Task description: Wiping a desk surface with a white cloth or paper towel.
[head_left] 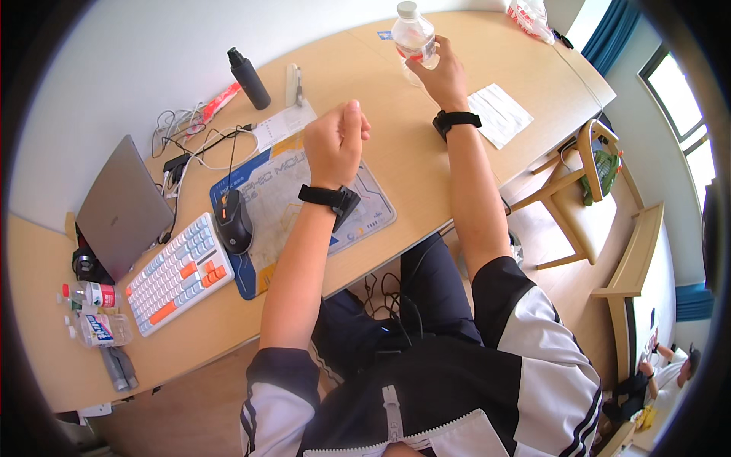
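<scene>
My right hand [444,74] reaches far across the desk, its thumb and fingers wrapped around the lower part of a clear plastic bottle [413,38]. The bottle has a white cap and a label with some red, and stands upright or nearly so. Over the grey and blue desk mat [365,202] my left hand [335,145] is held in a fist with the thumb on top. Nothing shows in that fist. A black strap with a small device circles each wrist. Right of the bottle, beside my right wrist, lies a white sheet of paper [499,114].
On the left are a grey laptop [124,206], a white keyboard with orange keys [181,274], a black mouse [234,221] and two lying bottles [105,330]. A black spray bottle [249,78] stands behind tangled cables [205,145]. A wooden chair [571,202] is at right; another person sits beyond.
</scene>
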A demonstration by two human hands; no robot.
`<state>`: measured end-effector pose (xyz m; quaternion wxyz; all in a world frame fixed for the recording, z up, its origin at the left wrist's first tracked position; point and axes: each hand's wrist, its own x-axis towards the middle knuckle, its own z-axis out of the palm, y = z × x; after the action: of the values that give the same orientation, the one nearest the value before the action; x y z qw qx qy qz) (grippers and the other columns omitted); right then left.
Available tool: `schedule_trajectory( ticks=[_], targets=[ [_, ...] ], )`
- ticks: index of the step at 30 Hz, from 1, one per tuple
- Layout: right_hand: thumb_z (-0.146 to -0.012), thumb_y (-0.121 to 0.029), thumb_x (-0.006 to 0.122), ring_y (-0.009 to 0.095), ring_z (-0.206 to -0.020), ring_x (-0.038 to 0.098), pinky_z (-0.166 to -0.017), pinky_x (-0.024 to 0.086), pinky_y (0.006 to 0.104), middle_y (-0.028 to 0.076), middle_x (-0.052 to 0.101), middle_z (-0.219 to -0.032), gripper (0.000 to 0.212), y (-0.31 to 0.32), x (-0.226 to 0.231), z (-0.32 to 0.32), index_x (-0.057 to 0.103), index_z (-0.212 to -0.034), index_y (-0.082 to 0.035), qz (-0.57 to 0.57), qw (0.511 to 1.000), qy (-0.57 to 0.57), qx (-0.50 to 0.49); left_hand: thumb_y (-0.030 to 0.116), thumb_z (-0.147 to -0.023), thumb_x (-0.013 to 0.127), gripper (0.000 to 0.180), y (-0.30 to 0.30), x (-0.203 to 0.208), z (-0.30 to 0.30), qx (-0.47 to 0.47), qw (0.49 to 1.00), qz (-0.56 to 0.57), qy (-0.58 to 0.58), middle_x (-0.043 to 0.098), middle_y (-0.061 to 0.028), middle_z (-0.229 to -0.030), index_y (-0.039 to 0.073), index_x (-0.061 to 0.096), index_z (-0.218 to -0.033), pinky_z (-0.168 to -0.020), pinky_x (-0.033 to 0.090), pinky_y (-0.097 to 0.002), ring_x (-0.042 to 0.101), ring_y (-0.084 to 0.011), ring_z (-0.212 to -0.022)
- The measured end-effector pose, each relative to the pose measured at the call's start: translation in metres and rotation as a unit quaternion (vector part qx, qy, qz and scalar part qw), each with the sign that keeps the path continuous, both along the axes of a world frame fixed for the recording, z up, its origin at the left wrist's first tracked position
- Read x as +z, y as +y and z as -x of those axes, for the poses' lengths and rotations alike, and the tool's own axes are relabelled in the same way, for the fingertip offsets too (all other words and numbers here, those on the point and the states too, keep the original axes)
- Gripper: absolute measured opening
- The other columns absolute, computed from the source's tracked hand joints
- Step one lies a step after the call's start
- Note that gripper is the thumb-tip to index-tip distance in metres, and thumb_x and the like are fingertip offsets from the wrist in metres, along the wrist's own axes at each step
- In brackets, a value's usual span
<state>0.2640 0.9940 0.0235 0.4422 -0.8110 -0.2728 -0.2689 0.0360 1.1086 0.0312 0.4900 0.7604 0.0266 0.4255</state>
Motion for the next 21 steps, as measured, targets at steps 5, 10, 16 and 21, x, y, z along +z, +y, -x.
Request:
schedule_trajectory(
  ticks=[5, 10, 16, 21],
  targets=[
    [-0.075, -0.043, 0.082, 0.034, -0.107, 0.066, -0.088, 0.053, 0.0422, 0.015, 0.069, -0.115, 0.071, -0.009, -0.003, -0.013, 0.058, -0.128, -0.003, 0.007, 0.999, -0.036, 0.007, 0.03, -0.104, 0.049, 0.049, -0.003, 0.0, -0.004, -0.006, 1.0, 0.003, -0.002, 0.062, -0.0064, -0.056, 0.002, 0.062, -0.067, -0.052, 0.047, -0.0279, 0.065, -0.015, -0.054],
    [-0.076, -0.051, 0.081, 0.033, -0.095, 0.07, -0.08, 0.055, 0.04, 0.016, 0.072, -0.105, 0.076, 0.0, 0.018, 0.02, 0.059, -0.125, 0.002, -0.012, 0.986, 0.16, 0.054, 0.028, -0.105, 0.048, 0.048, 0.004, -0.001, 0.004, -0.001, 1.0, -0.011, 0.011, 0.063, -0.0063, -0.059, 0.0, 0.063, -0.069, -0.054, 0.048, -0.0264, 0.065, -0.0137, -0.055],
    [-0.077, -0.05, 0.079, 0.036, -0.098, 0.068, -0.083, 0.054, 0.0421, 0.022, 0.07, -0.106, 0.075, -0.004, -0.002, -0.005, 0.055, -0.12, 0.005, -0.077, 0.99, 0.12, 0.001, 0.025, -0.106, 0.048, 0.047, -0.001, 0.001, 0.0, -0.014, 1.0, -0.01, 0.014, 0.065, -0.0061, -0.063, -0.002, 0.064, -0.071, -0.056, 0.049, -0.0251, 0.065, -0.0124, -0.058],
    [-0.074, -0.044, 0.079, 0.037, -0.105, 0.065, -0.089, 0.052, 0.0446, 0.023, 0.067, -0.112, 0.071, -0.002, 0.007, 0.008, 0.055, -0.125, -0.001, -0.057, 0.994, 0.092, -0.027, 0.024, -0.106, 0.049, 0.046, 0.001, 0.0, 0.003, -0.01, 1.0, -0.011, 0.013, 0.065, -0.0058, -0.062, -0.002, 0.065, -0.071, -0.056, 0.049, -0.025, 0.065, -0.0124, -0.057]
  ],
)
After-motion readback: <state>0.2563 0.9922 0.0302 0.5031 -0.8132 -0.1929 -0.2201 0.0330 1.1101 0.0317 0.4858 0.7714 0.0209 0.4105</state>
